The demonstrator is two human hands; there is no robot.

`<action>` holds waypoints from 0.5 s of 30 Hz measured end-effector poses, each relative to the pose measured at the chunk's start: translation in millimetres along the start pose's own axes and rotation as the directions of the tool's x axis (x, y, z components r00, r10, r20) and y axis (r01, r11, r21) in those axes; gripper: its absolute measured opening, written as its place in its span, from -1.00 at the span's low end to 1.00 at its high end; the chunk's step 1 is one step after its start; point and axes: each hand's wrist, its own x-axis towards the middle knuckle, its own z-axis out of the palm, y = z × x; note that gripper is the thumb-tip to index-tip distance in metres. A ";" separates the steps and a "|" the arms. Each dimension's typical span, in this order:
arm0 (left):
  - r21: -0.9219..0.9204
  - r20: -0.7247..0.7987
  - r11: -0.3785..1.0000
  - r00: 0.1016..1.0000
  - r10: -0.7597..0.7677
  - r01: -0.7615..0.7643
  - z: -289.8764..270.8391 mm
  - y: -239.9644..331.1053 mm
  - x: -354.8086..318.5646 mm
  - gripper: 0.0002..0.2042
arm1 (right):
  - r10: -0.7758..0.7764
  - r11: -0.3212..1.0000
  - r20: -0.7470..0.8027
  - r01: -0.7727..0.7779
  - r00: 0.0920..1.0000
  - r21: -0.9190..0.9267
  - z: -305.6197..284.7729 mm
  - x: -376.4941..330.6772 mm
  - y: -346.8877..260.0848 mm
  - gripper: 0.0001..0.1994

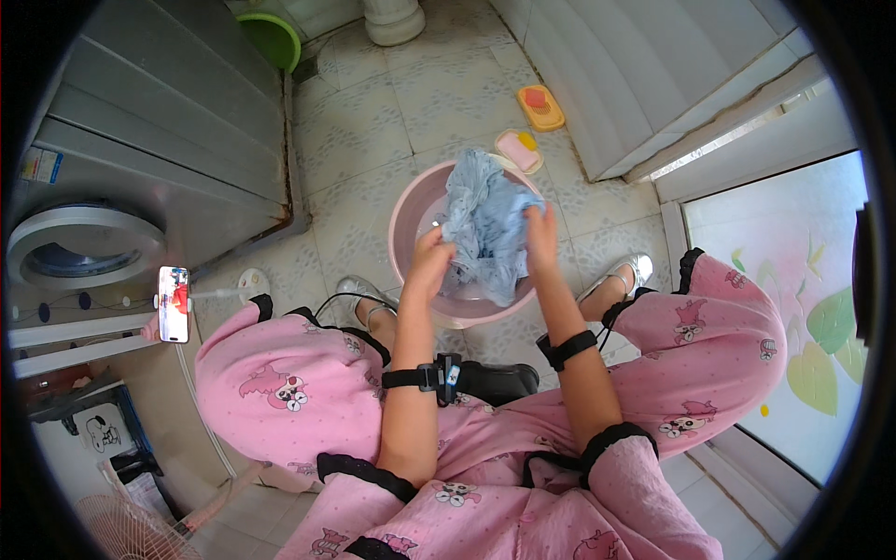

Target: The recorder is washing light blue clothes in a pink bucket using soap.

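A pink basin (404, 229) stands on the tiled floor between my feet, with some water showing in it. Bunched up in it is a light blue cloth garment (490, 224), whose far end rises over the basin's back rim. My left hand (431, 261) has its fingers closed on the garment's left side. On the other side my right hand (541, 238) grips the garment near the basin's right rim. The garment's exact kind cannot be made out in its folds. Black straps circle both my forearms.
Beyond the basin lie a soap dish with pink soap (518, 149) and a yellow-orange soap dish (541, 107). A washing machine (89, 245) and a phone on a stand (174, 304) are at left. A green basin (273, 42) sits far left; a decorated door (784, 308) is right.
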 end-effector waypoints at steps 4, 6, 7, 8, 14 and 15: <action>-0.339 -0.202 0.940 0.979 -0.032 -0.039 -5.2 -11.4 -2.5 -0.65 | 0.425 0.899 -0.129 -0.402 0.896 0.173 -23.4 9.6 -14.3 -0.52; -0.604 -0.247 0.792 0.966 -0.077 -0.091 -9.8 -23.4 2.5 -0.68 | 0.330 0.941 -0.031 -0.327 0.943 0.084 -17.1 6.1 -16.9 -0.35; -0.606 -0.238 0.791 0.968 -0.081 -0.082 -3.8 -23.4 2.9 -0.68 | 0.239 0.971 0.063 -0.240 0.969 0.005 -16.6 3.9 -16.8 -0.18; -0.707 -0.130 0.707 0.978 -0.163 0.024 2.6 -23.6 2.8 -0.68 | 0.239 0.971 0.055 -0.239 0.970 0.003 -14.5 2.0 -10.1 -0.18; -0.851 0.144 0.502 0.988 -0.056 0.152 14.6 -21.1 -4.8 -0.66 | 0.222 0.856 0.407 0.023 0.886 -0.517 10.7 -29.5 20.6 0.27; -0.867 0.230 0.458 0.973 0.023 0.194 16.5 -19.4 -6.5 -0.68 | 0.220 0.857 0.405 0.023 0.887 -0.515 7.2 -30.0 28.0 0.27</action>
